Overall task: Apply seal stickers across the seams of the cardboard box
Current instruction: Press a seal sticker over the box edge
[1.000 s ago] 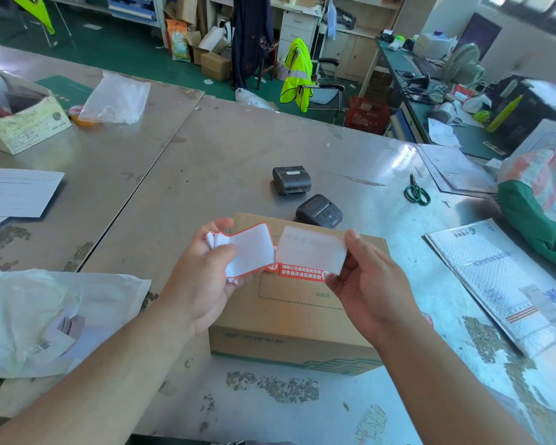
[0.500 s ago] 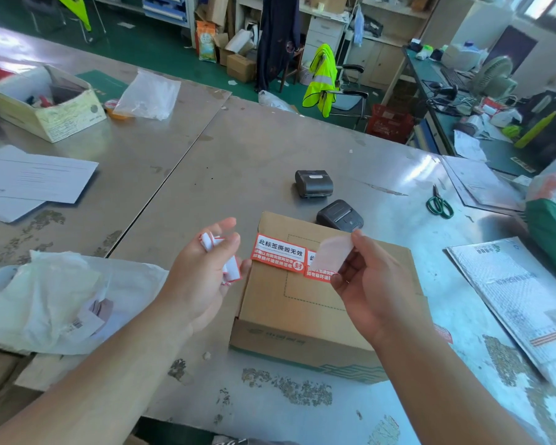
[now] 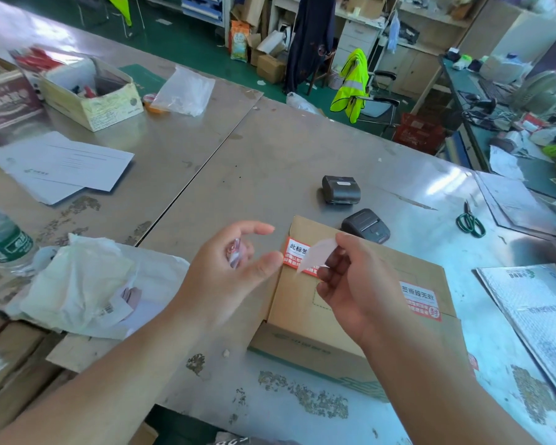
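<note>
**Item 1. Steel table (image 3: 270, 162).** It carries everything we list here and stretches well beyond the fingertips.

**Item 2. Cardboard box (image 3: 395, 268).** It lies flat under the right fingers, just beside the left thumb.

**Item 3. Right hand (image 3: 353, 287).** Thumb and forefinger pinch the liner.

**Item 4. Left hand (image 3: 219, 277).** It is blurred. We see the lower fingers curled about a small wad, with forefinger and thumb spread apart.

**Item 5. Placed seal sticker (image 3: 420, 300).** It sits across the box's far edge, behind the right wrist. We judge that seam done.

**Item 6. Working seal sticker (image 3: 297, 253).** It is red and white and lies at the box edge between the two sets of fingertips. We cannot tell whether it is stuck down yet.

**Item 7. Liner (image 3: 318, 256).** This pale, translucent slip curls up from the right fingertips over the working sticker.

**Item 8. Sticker wad (image 3: 235, 255).** It sits inside the left fingers' curl.

**Handling note.** We judge the current step to be stripping the liner and seating this sticker.
- We would draw the liner low and back toward the right wrist.
- We would pin the free end with the left thumb.
- We would centre the sticker on the seam, then smooth it outward and fold it over the edge.
- We would lay it once only, since this kind of label would probably tear if lifted again.
</note>
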### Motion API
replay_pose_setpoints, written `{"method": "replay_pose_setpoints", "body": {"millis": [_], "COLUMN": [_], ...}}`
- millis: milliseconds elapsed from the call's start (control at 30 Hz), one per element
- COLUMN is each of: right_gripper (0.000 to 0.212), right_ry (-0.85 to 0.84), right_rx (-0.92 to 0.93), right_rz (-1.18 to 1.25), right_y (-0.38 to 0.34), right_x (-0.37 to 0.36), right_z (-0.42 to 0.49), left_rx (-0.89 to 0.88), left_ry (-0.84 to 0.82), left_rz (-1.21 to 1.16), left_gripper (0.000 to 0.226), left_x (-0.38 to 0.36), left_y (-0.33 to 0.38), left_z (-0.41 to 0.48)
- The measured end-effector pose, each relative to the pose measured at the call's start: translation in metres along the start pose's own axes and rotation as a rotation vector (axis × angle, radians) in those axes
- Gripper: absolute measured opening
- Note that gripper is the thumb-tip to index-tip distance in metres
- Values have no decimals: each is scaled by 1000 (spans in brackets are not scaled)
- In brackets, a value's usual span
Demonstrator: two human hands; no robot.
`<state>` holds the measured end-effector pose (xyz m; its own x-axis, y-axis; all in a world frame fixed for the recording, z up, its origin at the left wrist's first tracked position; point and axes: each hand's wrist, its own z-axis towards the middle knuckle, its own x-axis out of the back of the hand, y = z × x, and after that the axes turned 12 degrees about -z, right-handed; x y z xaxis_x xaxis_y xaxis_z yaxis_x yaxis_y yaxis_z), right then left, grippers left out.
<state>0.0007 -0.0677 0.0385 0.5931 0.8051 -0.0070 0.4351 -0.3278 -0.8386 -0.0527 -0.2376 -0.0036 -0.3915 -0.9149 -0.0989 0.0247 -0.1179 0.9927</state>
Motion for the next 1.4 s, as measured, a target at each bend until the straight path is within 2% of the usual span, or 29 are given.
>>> {"method": "replay_pose_setpoints", "body": {"millis": [67, 167, 300, 367, 467, 567, 667, 733, 800, 933, 1200, 1400], "right_gripper": [32, 30, 30, 31, 35, 37, 27, 23, 25, 27, 29, 33], "right_ry": [-26, -49, -59, -67, -52, -22, -31, -110, -193, -195, -138, -140], "right_rx": [-36, -66, -81, -79, -31, 75, 287, 370, 398, 475, 489, 449], "right_rz": [-3, -16, -22, -42, -100, -102, -411, -621, -729, -936, -1055, -1118], "right_y": [-1, -1, -2, -3, -3, -7, -13, -16, -17, -19, -29, -28], "right_x": [-6, -11, -13, -13, -12, -6, 3, 5, 5, 2, -6, -6], "right_z": [1, 5, 10, 12, 17, 26, 34, 37, 40, 53, 82, 97], "left_rx": [-80, -219, -292, -303, -129, 91, 250, 312, 350, 427, 468, 477], "left_ry": [-8, -2, 67, 77, 132, 156, 97, 105, 102, 89, 136, 166], "left_rz": [218, 413, 456, 471, 341, 140, -43, -104, -123, -109, -69, -67], "left_gripper": [46, 47, 18, 11, 19, 15, 16, 17, 16, 14, 12, 22], "left_x": [-3, -11, -15, -15, -13, -6, 2, 6, 6, 2, -5, -12], "left_y": [0, -1, -7, -9, -12, -9, -9, -15, -20, -25, -32, -37], "left_z": [-3, -4, 1, 4, 11, 21, 29, 34, 37, 42, 54, 58]}}
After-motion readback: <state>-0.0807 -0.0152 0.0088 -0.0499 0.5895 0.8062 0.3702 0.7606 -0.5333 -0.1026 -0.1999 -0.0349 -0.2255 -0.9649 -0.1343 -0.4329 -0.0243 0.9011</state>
